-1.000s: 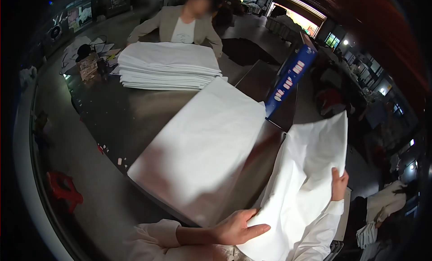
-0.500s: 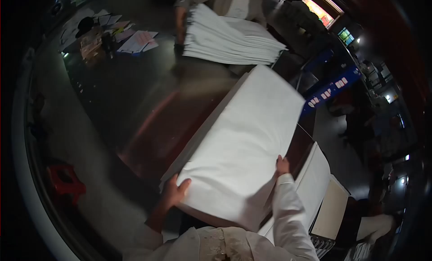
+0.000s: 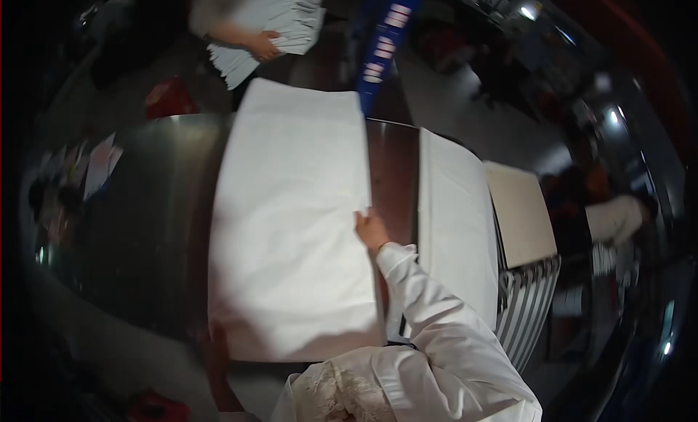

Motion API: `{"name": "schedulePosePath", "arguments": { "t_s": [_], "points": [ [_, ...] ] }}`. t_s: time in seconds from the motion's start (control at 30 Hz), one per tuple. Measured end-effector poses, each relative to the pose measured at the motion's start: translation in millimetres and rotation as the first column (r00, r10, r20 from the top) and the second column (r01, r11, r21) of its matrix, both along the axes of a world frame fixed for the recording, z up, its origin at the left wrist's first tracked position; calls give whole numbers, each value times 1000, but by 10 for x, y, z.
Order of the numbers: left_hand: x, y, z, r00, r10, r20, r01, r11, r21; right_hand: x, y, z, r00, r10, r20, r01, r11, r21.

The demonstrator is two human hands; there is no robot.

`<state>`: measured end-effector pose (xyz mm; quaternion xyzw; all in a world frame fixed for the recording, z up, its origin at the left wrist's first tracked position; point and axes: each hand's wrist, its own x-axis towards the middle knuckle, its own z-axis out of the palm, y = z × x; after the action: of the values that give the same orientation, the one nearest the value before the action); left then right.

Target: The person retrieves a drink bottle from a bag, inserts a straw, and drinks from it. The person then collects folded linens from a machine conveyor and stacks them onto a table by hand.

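A large folded white cloth (image 3: 291, 218) lies on the dark, shiny table (image 3: 153, 226) in front of me. My right hand (image 3: 372, 231) grips the cloth's right edge, thumb on top and fingers partly hidden. At the near left corner of the cloth is my left hand (image 3: 219, 342), in shadow and blurred, so its fingers cannot be made out. To the right of my right hand, another white cloth (image 3: 458, 218) lies flat.
Beyond the table a person's hand (image 3: 263, 45) holds a stack of folded white cloths (image 3: 294, 18). A blue printed panel (image 3: 382, 51) stands at the far edge. A beige board (image 3: 520, 211) lies at right, papers (image 3: 100, 164) at left, a red stool (image 3: 156, 407) below.
The view has turned right. The cloth from my right now lies before me, with my right hand on its right edge. The other person has lifted the cloth stack and carried it off the table.
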<state>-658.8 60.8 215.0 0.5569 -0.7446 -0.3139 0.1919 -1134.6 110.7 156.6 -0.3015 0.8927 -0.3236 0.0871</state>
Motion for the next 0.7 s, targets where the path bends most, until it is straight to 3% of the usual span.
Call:
{"name": "schedulePosePath", "arguments": {
  "t_s": [0.03,0.07,0.13,0.17,0.27,0.3,0.33,0.37,0.4,0.43,0.47,0.5,0.53,0.6,0.63,0.7],
  "points": [
    [48,-60,3,994,18,112,-23,999,45,101,174,180,998,49,30,-50,998,33],
    [47,-49,43,972,46,229,-67,994,86,165,379,536,921,99,377,-67,993,-96],
    [-246,120,437,889,145,434,-108,988,-110,6,915,233,991,99,-89,-119,958,-260],
    [-443,189,594,824,201,530,-106,973,-203,-133,1226,233,990,65,-122,-90,973,-212],
    [-1018,723,752,968,215,131,-172,943,-285,-817,2611,-178,916,-132,-379,120,991,-56],
    [-1253,977,587,993,85,-85,-94,990,-107,-1006,3193,-423,877,-200,-437,296,941,162],
    [-1546,1274,328,948,-3,-320,20,999,48,-1150,3752,-603,773,-188,-606,435,853,289],
    [-2008,1685,242,910,-36,-413,137,966,217,-1278,4194,-656,782,-255,-569,509,789,345],
    [-2490,2028,287,908,-416,43,416,909,27,-1352,4545,-704,781,-325,-533,573,713,405],
    [-2988,2426,460,891,-434,-132,451,881,142,-1370,4819,-751,819,-415,-396,559,734,386],
    [-3228,2691,-13,799,-570,-190,582,813,9,-1426,5093,-765,832,-494,-254,555,751,358],
    [-3429,2957,-464,817,-537,-209,572,798,189,-1475,5278,-752,823,-557,-112,560,764,320],
    [-3598,3171,-709,835,-501,-229,551,756,354,-1496,5387,-730,828,-550,-111,550,756,355],
    [-3829,3410,-663,905,-425,-7,405,855,325,-1558,5448,-646,841,-528,-114,523,743,417],
    [-3902,3476,-619,923,-370,109,322,894,311,-1659,5429,-548,833,-552,36,499,778,381],
    [-3875,3501,-715,908,-419,-16,394,841,372,-1809,5426,-423,777,-532,338,456,845,280]
  ]
}}
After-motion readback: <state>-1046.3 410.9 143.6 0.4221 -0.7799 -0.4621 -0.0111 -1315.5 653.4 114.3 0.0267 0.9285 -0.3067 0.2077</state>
